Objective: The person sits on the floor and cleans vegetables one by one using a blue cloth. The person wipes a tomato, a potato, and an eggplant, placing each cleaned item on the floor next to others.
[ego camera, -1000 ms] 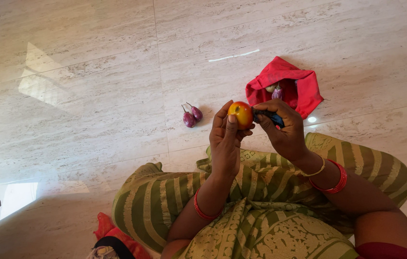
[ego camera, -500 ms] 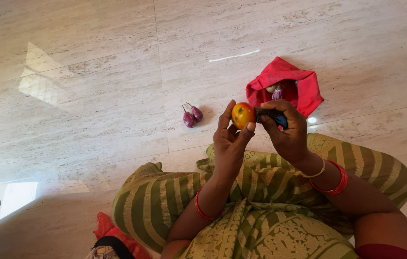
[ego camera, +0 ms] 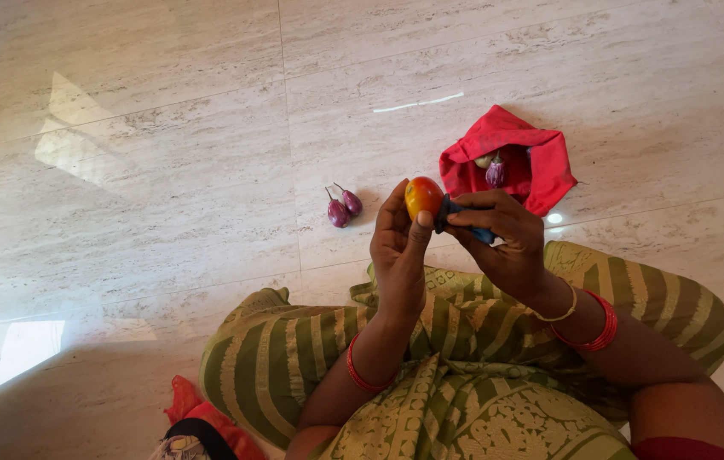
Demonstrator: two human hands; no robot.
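Tomato, round and orange-red (ego camera: 423, 197), sits in the fingers of the left hand (ego camera: 398, 255), held up over the green striped cloth on the lap (ego camera: 464, 341). The right hand (ego camera: 502, 243) is clamped on a small dark blue-handled tool (ego camera: 462, 216), pressed against the tomato's right side. A moment ago the tomato faced the camera more; now it is turned, so the work has moved around it. It is too round to show a long side. Two little purple eggplants (ego camera: 343, 206) lie on the pale stone floor (ego camera: 166, 170) left of the tomato, and a red cloth bag (ego camera: 507, 158) lies just behind it.

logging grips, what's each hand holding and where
Left hand cups the round orange-red tomato at its side; right hand grips a dark blue-handled tool by its handle.
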